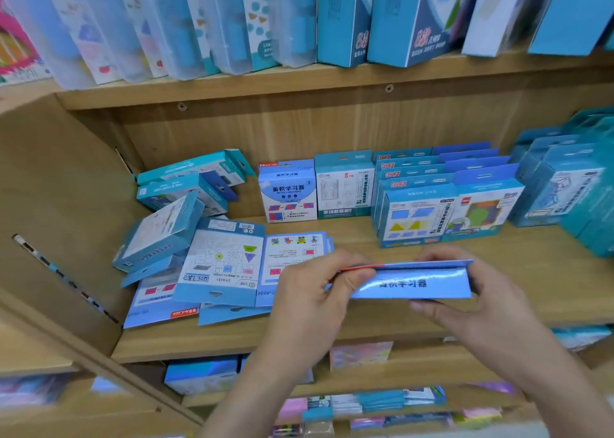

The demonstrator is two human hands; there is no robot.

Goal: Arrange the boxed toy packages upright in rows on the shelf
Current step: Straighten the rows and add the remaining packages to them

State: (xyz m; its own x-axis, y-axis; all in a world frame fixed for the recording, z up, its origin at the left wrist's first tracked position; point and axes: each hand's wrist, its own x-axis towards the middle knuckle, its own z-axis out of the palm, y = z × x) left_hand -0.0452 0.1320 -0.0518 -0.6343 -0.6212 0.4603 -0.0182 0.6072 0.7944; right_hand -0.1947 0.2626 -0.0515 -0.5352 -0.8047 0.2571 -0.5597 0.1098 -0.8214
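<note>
Both hands hold one flat light-blue toy box [412, 283] edge-on above the front of the wooden shelf [365, 318]. My left hand [315, 291] grips its left end, my right hand [465, 291] grips its right end. At the back, boxes stand upright: a light-blue one [288, 191], a teal one [344, 186], then rows of blue boxes [442, 205]. On the left, several boxes lie flat or tumbled: a flat pile [219, 264] and tilted teal boxes [172, 205].
More upright teal boxes [571, 185] fill the shelf's right end. The shelf above carries tall boxes and clear cases [299, 22]. A wooden side panel [56, 211] closes the left. Lower shelves hold mixed packages [362, 401].
</note>
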